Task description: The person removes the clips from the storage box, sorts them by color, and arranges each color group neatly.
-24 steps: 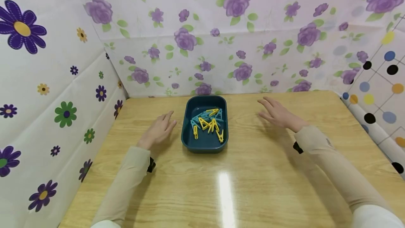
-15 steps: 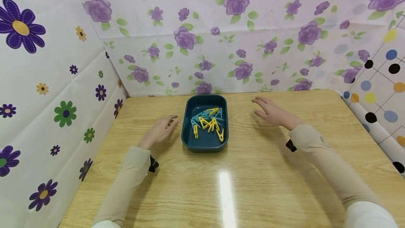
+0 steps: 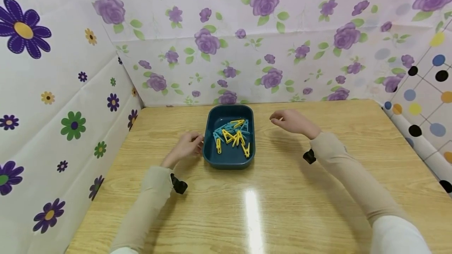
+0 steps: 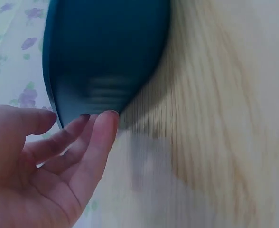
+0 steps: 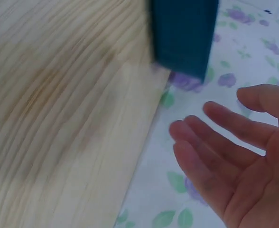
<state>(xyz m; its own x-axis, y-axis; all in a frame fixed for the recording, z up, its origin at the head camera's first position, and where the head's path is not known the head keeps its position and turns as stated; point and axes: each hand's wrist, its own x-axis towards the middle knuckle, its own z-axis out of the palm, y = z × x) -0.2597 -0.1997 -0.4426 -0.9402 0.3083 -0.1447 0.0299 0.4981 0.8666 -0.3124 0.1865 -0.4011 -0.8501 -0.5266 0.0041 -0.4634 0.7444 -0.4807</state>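
Note:
A dark teal plastic bin [image 3: 228, 165] stands on the wooden table, with several yellow clothespins [image 3: 246, 151] and blue clothespins [image 3: 245, 125] heaped inside. My left hand [image 3: 186, 146] is at the bin's left side, its fingers loosely bent. In the left wrist view the fingertips [image 4: 110, 116] meet the bin's outer wall [image 4: 106, 52] or are just short of it; I cannot tell which. My right hand [image 3: 294, 122] hovers a short way right of the bin, apart from it. Its fingers are relaxed and hold nothing, as the right wrist view shows.
The light wooden table [image 3: 282, 207] reaches back to a wall cloth [image 3: 243, 62] with purple roses. A flowered sheet [image 3: 42, 140] borders the left, and a dotted sheet [image 3: 429, 101] the right. Both wrists carry small black cameras.
My left hand has moved right to the bin's side. My right hand has come leftward, closer to the bin, and its fingers have bent a little. Bin and clothespins stay put.

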